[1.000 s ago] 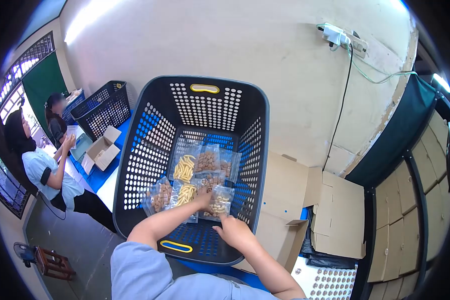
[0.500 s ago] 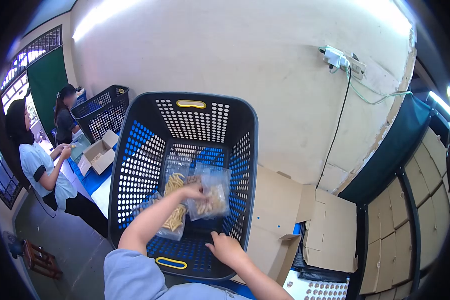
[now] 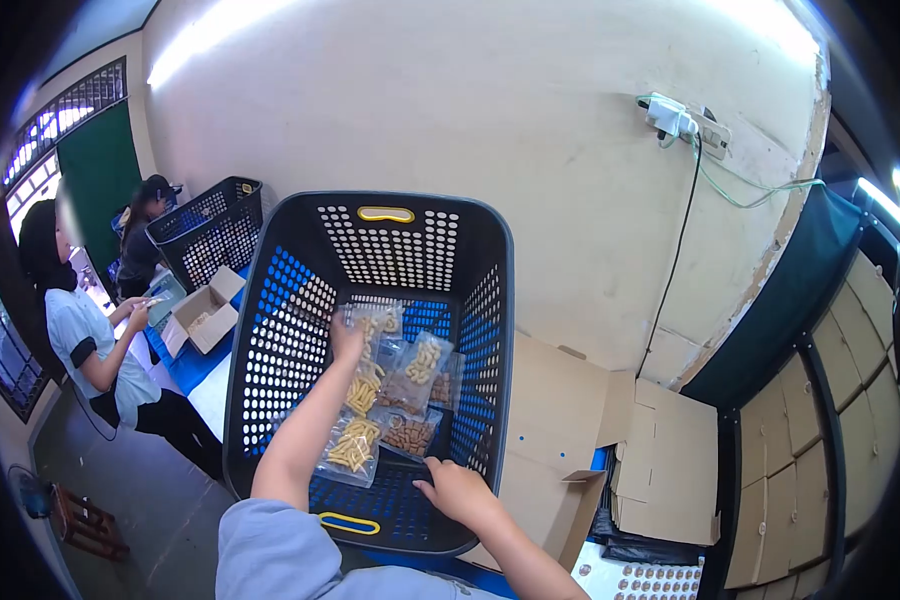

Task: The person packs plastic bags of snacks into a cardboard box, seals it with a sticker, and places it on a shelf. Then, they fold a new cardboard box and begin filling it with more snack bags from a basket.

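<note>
A large dark laundry-style basket (image 3: pixel 490 330) with perforated sides and yellow-edged handle slots stands before me. In it lie several clear plastic packets: one of pale curled snacks (image 3: pixel 425 360), one of yellowish stick-shaped pieces (image 3: pixel 352 443) and one of small brown pieces (image 3: pixel 410 434). My left hand (image 3: pixel 348 340) reaches deep inside, its fingers closed at the edge of a clear packet (image 3: pixel 382 320) near the far left; the fingertips are partly hidden. My right hand (image 3: pixel 458 492) rests over the right front rim, thumb and forefinger apart, holding no packet that I can see.
Flattened cardboard (image 3: pixel 545 430) and an opened carton (image 3: pixel 665 460) lie to the right, beside stacked brown boxes (image 3: pixel 770 500). A sheet of round stickers (image 3: pixel 650 580) is at the lower right. Left, two people work near a small carton (image 3: pixel 205 318) and another basket (image 3: pixel 210 225).
My left hand has moved left and away from me, off the packet it held at the right, which now lies on the pile. My right hand has stayed at the rim.
</note>
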{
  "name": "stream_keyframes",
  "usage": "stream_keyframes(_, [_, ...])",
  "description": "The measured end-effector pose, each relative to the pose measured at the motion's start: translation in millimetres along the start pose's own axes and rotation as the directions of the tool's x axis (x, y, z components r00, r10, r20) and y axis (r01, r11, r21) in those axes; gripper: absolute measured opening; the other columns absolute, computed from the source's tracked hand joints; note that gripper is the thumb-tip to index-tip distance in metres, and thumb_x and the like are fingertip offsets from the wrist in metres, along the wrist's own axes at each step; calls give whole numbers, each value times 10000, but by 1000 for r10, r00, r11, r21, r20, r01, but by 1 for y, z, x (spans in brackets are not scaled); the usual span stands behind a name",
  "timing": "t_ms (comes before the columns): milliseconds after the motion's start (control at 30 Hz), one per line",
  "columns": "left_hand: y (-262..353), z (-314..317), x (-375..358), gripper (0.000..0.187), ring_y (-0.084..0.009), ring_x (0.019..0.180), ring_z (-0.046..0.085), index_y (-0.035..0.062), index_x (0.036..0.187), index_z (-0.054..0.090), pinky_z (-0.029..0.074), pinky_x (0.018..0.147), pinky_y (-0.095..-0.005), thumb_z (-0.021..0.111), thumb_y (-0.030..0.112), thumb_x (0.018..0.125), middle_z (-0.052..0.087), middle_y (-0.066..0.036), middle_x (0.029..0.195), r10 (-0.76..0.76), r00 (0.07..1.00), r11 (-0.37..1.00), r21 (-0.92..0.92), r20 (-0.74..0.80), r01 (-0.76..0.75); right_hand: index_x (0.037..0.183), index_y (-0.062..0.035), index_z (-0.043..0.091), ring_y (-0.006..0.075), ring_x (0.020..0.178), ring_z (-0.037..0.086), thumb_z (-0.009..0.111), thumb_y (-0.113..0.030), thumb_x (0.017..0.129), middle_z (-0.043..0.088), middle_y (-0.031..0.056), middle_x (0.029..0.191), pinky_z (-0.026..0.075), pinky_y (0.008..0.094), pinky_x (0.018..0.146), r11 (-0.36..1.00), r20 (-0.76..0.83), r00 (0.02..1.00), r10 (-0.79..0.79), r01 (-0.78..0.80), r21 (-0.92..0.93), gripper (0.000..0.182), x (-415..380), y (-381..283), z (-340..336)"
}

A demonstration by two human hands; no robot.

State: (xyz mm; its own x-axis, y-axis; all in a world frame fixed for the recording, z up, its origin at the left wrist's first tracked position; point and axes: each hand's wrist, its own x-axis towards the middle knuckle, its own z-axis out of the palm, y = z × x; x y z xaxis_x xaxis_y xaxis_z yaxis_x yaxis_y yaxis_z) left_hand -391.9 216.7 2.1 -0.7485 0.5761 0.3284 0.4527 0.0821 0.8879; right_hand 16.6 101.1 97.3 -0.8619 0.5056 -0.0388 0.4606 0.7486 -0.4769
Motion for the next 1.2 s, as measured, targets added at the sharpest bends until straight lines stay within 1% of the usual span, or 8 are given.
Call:
stream_keyframes(67, [38, -12, -48, 753, -373, 1248, 433, -33, 1390, 342, 333, 1064, -409, 585, 404, 827, 410, -306, 1337, -222, 951, 820, 569, 216, 62, 1134, 15, 522, 395, 829, 634, 552, -341, 911, 631, 228, 916, 531, 458, 722, 1000, 15, 1000, 18, -18, -9, 422, 1, -1, -4])
stream_keyframes(133, [-53, 0, -38, 800, -396, 1275, 401, 2, 1373, 405, 312, 1087, -424, 598, 514, 789, 366, -300, 1390, -268, 576, 166, 626, 772, -762, 1134, 16, 522, 396, 828, 634, 551, -341, 911, 632, 229, 911, 529, 460, 723, 1000, 22, 1000, 22, -22, -15, 422, 1, 2, -7])
stream_keyframes(200, [38, -22, -84, 805, -383, 1316, 357, 72, 1378, 435, 278, 1107, -429, 593, 579, 774, 342, -248, 1438, -633, 269, 236, 511, 726, -826, 1134, 16, 522, 397, 827, 634, 551, -341, 911, 633, 229, 906, 528, 462, 724, 999, 25, 999, 33, -32, -19, 422, 2, 3, -10])
stream_keyframes(300, [113, -60, -117, 786, -357, 1358, 301, 122, 1391, 429, 229, 1123, -469, 593, 592, 783, 315, -204, 1471, -663, 248, 397, 613, 707, -684, 1028, 40, 527, 395, 799, 643, 565, -297, 906, 636, 231, 858, 541, 457, 701, 1000, -2, 1000, 10, -10, -24, 360, 4, 2, -15])
stream_keyframes(467, [227, -162, -126, 682, -317, 1296, 383, 115, 1329, 461, 260, 1078, -538, 723, 371, 753, 406, -175, 1397, 136, 762, 376, 679, 633, -631, 1122, 6, 536, 405, 804, 636, 561, -324, 905, 644, 225, 869, 522, 473, 710, 999, -17, 999, 32, -32, -1, 396, 5, 0, -12])
stream_keyframes(600, [207, -223, -138, 896, -311, 1237, 443, 143, 1436, 298, 245, 1076, -558, 773, 351, 706, 463, -169, 1325, 151, 984, 371, 917, 95, -145, 1088, 12, 547, 408, 791, 641, 575, -321, 895, 649, 231, 852, 523, 478, 705, 996, -36, 996, 81, -82, -20, 386, 0, 0, -9])
stream_keyframes(800, [161, -277, -223, 843, -324, 1178, 516, 111, 1397, 374, 326, 1023, -514, 778, 363, 702, 560, -156, 1227, -46, 991, 820, 562, -123, 108, 938, 39, 553, 412, 776, 642, 618, -263, 861, 643, 237, 811, 532, 481, 701, 991, -138, 985, 104, -114, -68, 319, -1, -13, 2])
stream_keyframes(1200, [113, -241, -220, 644, -388, 1097, 500, 156, 1412, 363, 422, 929, -454, 505, -1, 803, 472, -169, 1276, 108, 969, 804, 593, -222, 46, 1030, 13, 611, 402, 942, 618, 595, -356, 856, 650, 237, 998, 496, 461, 823, 966, -66, 966, 249, -252, -59, 408, 44, -21, -16])
